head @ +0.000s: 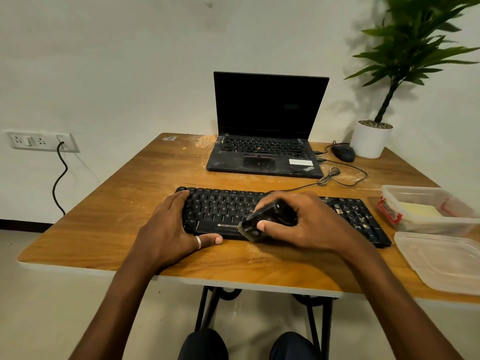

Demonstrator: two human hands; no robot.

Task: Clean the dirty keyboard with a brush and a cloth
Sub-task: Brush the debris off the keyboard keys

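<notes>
Gripping brush [270, 214] with right hand [309, 224] — left hand [168, 229] flat on keyboard [220, 209] — tub [413, 188] holds yellow cloth [420, 211].

Both bare forearms reach in over the near edge of the tabletop [78, 255]. The left hand [174, 229] lies flat, fingers stretched out across the left end of the keyboard [215, 209] and thumb along its near side, a ring [198, 242] on the thumb. The right hand [306, 222] curls round a brush [262, 219], thumb pressed on it, knuckles up.
</notes>
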